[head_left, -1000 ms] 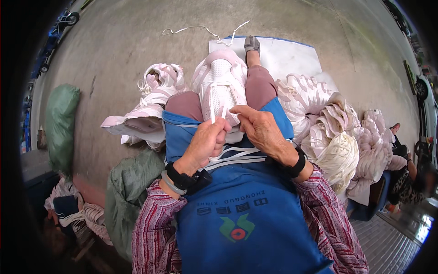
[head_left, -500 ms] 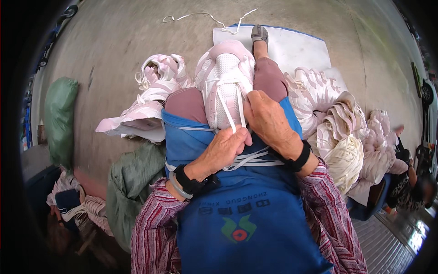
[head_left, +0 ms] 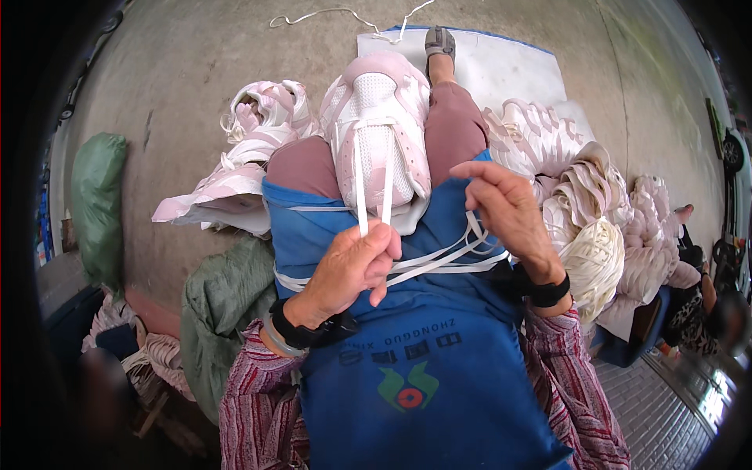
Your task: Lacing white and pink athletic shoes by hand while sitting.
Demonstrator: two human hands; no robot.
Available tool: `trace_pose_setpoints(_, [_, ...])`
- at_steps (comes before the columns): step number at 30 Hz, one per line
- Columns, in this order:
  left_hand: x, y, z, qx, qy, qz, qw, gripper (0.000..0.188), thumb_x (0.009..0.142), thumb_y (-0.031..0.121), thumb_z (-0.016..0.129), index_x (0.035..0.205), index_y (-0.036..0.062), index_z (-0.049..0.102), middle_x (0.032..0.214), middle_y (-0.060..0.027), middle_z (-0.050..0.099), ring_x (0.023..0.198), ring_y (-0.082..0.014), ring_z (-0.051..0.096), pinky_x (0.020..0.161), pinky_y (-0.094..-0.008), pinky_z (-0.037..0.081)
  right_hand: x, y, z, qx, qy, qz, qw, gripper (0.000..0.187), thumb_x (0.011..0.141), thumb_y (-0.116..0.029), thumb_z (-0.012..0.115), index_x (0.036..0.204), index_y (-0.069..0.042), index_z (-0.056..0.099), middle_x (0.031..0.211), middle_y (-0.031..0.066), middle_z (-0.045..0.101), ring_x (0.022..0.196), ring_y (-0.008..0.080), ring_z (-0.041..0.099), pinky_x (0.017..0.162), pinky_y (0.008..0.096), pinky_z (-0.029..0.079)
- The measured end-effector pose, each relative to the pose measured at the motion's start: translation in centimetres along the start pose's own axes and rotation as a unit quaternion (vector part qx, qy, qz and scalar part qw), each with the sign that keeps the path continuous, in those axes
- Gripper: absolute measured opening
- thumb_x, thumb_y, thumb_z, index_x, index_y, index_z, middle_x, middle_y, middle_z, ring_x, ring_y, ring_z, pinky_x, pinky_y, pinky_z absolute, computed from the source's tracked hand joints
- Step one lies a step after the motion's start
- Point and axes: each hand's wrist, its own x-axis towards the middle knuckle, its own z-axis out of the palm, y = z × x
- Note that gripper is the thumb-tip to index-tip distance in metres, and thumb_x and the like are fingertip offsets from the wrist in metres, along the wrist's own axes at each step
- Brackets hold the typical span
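A pink and white shoe upper (head_left: 379,133) lies on my lap, toe pointing away, on a blue apron (head_left: 407,345). Two ends of a white flat lace (head_left: 373,188) run down from its eyelets. My left hand (head_left: 354,266) is closed on both ends, just below the shoe. More white laces (head_left: 439,262) lie loose across the apron between my hands. My right hand (head_left: 505,207) hovers to the right of the shoe with fingers spread and holds nothing that I can see.
A heap of pink and white uppers (head_left: 243,164) lies on the concrete at left, a bigger heap (head_left: 580,196) at right with a bundle of white laces (head_left: 591,262). Green sacks (head_left: 98,204) stand at left. Another person (head_left: 701,274) sits at the right edge.
My hands have come apart. The left hand pulled the two lace ends down toward me, and the right hand let go of the shoe and opened to the right.
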Motion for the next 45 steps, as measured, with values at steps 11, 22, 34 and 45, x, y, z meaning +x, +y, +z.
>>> trace_pose_setpoints(11, [-1.5, 1.4, 1.7, 0.07, -0.079, 0.017, 0.994, 0.041, 0.102, 0.037, 0.036, 0.087, 0.0021, 0.05, 0.056, 0.0037, 0.034, 0.044, -0.0042, 0.035, 0.042, -0.0235, 0.045, -2.5, -1.7, -0.3, 0.181, 0.001, 0.011, 0.983, 0.025, 0.091, -0.002, 0.043, 0.107, -0.001, 0.061, 0.076, -0.0029, 0.055, 0.046, -0.0007, 0.033, 0.04, 0.0156, 0.024])
trace_pose_setpoints(22, [-1.8, 2.4, 3.7, 0.161, -0.198, 0.019, 0.967, 0.044, 0.101, 0.041, 0.038, 0.087, 0.0013, 0.052, 0.062, -0.0012, 0.046, 0.049, -0.0084, 0.047, 0.047, -0.0234, 0.042, -1.2, -1.4, 3.6, 0.241, -0.106, 0.164, 0.951, 0.042, 0.099, -0.034, 0.043, 0.108, 0.003, 0.061, 0.067, -0.0018, 0.053, 0.041, 0.0007, 0.03, 0.038, 0.0189, 0.023])
trace_pose_setpoints(34, [-1.8, 0.7, 2.3, 0.255, -0.206, 0.022, 0.945, 0.038, 0.099, 0.034, 0.038, 0.084, 0.0013, 0.051, 0.063, -0.0063, 0.054, 0.056, -0.0179, 0.057, 0.056, -0.0336, 0.047, 0.8, -2.2, 6.3, 0.307, -0.159, 0.144, 0.927, 0.025, 0.097, -0.02, 0.051, 0.107, -0.001, 0.062, 0.069, -0.0047, 0.054, 0.049, 0.0002, 0.041, 0.04, 0.0155, 0.032])
trace_pose_setpoints(45, [2.7, 4.5, -2.4, 0.325, 0.103, 0.16, 0.926, 0.042, 0.097, 0.037, 0.048, 0.095, -0.0035, 0.056, 0.072, -0.0083, 0.058, 0.066, -0.0142, 0.054, 0.061, -0.0294, 0.045, -0.3, -2.0, 8.0, -0.079, -0.077, -0.141, 0.984, 0.019, 0.09, -0.003, 0.045, 0.104, 0.002, 0.058, 0.069, 0.0141, 0.057, 0.058, 0.0269, 0.056, 0.054, 0.0376, 0.044])
